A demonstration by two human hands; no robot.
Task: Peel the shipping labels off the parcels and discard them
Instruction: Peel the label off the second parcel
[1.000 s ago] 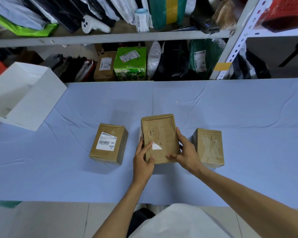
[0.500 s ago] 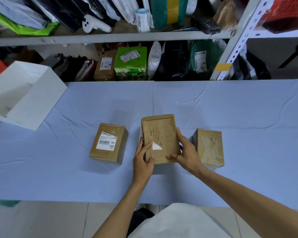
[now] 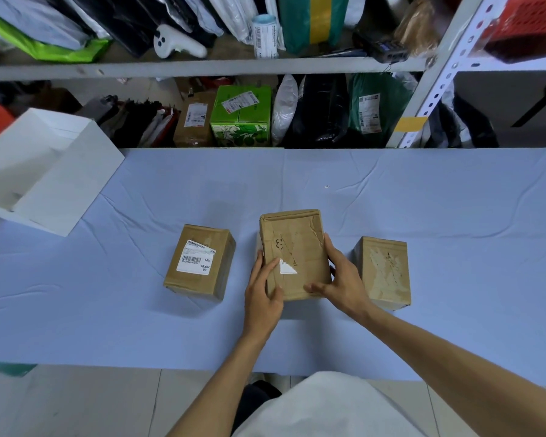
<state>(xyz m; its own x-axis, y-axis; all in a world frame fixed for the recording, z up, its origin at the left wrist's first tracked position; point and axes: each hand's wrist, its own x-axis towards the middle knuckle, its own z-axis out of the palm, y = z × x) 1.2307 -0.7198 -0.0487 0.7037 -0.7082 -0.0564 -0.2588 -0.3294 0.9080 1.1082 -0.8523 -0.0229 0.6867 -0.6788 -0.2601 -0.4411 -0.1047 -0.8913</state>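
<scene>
A person stands at a table (image 3: 454,216) draped in pale blue cloth. An open white bin (image 3: 60,184) sits tilted at the far left corner. The left parcel (image 3: 202,285), a brown carton, rests on the cloth with a whole barcoded shipping label (image 3: 197,258) on its top. Just beside it, the left hand (image 3: 262,294) grips the middle parcel (image 3: 297,241), fingers close together along its left edge and thumb on its top, touching a torn white label remnant (image 3: 287,269). The right hand (image 3: 341,282) clasps the same carton's right edge, fingers slightly spread and thumb along the near rim. The right parcel (image 3: 383,272) stands near that wrist, its top scarred and bare.
</scene>
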